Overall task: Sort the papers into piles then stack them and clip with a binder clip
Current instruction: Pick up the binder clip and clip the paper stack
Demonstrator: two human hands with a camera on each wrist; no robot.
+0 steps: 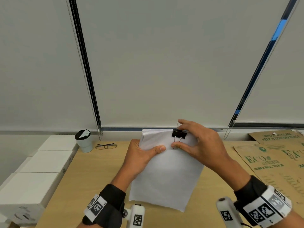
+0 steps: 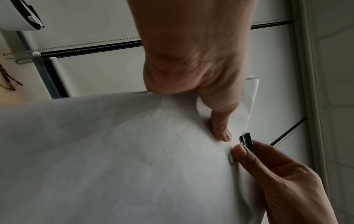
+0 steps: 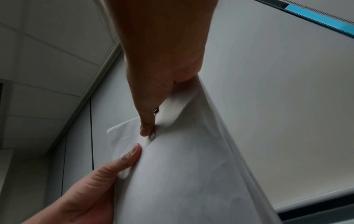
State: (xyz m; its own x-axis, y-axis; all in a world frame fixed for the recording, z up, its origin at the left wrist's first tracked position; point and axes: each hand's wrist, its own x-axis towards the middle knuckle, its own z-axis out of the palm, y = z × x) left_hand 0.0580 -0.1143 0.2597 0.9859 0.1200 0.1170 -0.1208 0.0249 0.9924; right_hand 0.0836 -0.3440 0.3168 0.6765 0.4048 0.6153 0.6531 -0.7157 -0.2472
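Note:
A stack of white papers [image 1: 166, 175] is held tilted up above the wooden table. My left hand [image 1: 143, 153] grips its left edge near the top, thumb pressed on the front sheet [image 2: 220, 130]. A black binder clip [image 1: 179, 134] sits over the top edge of the stack. My right hand [image 1: 197, 142] pinches the clip's wire handles, thumb on the front loop [image 2: 232, 159] and index finger on the rear loop. In the right wrist view the thumb [image 3: 146, 128] presses a wire loop against the paper [image 3: 191, 174].
A white lidded cup [image 1: 83, 140] and a pair of glasses [image 1: 106, 146] stand at the table's back left. White boxes [image 1: 41, 163] line the left side. Flattened cardboard [image 1: 271, 162] lies on the right. Window blinds hang behind.

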